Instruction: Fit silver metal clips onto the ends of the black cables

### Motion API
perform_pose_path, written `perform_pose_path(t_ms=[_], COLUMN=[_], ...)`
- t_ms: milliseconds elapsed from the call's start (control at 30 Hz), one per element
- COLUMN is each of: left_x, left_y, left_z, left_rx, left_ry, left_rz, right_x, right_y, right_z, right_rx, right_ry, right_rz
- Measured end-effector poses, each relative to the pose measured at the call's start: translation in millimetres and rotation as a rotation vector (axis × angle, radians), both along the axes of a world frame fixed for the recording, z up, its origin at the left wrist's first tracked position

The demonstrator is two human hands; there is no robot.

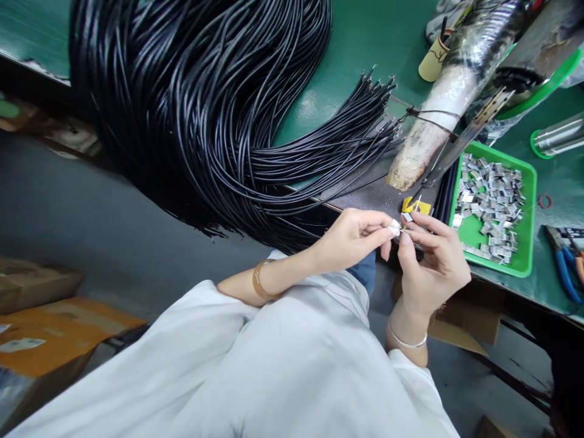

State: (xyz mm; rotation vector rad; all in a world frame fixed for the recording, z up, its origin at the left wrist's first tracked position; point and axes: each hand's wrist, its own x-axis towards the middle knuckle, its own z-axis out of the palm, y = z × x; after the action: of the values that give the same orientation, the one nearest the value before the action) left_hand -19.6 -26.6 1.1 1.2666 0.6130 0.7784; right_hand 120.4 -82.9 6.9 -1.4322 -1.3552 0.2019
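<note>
My left hand (pixel 362 236) is closed in a pinch, with white coverings on its fingertips. A thin wire end (pixel 401 229) shows at those tips, small and partly hidden. Facing it, my right hand (pixel 431 258) brings thumb and fingers together around the same spot; what lies between them is hard to make out. Just beyond the fingertips are a small metal piece (pixel 407 216) and a yellow piece (pixel 422 207) at the bench edge. A large bundle of black cables (pixel 201 115) hangs over the edge, its ends fanned toward my hands.
To the right stands a green tray (pixel 528 243) of small metal parts (pixel 495 194). Blue-handled pliers (pixel 566 267) and a red ring (pixel 544 201) lie beyond it. A wrapped tube (pixel 429 134) slants over the green bench (pixel 360 36). Cardboard boxes (pixel 36 283) stand at lower left.
</note>
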Motion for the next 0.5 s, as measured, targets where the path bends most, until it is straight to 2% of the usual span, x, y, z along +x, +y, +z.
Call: perform_pose_path(t_ms=[67,167,267,333,500], left_x=[-1,0,2,4,7], left_y=[4,9,11,12,16], left_z=[2.4,2.4,0.8,-0.5,-5.3], left_rx=[-0.183,-0.288,-0.257,-0.211,-0.177], left_ry=[-0.072,-0.084,-0.098,-0.097,-0.108], left_rz=[-0.022,0.031,0.066,0.066,0.129], right_x=[2,5,4,2,3], right_y=[0,-1,-2,-1,3], right_z=[-0.4,1.8,2.0,-0.6,-8.9], right_rx=[0.008,0.104,0.213,0.232,0.158], right_ry=[-0.017,-0.076,-0.235,-0.292,-0.034], right_rz=[-0.038,-0.087,-0.038,-0.011,-0.031])
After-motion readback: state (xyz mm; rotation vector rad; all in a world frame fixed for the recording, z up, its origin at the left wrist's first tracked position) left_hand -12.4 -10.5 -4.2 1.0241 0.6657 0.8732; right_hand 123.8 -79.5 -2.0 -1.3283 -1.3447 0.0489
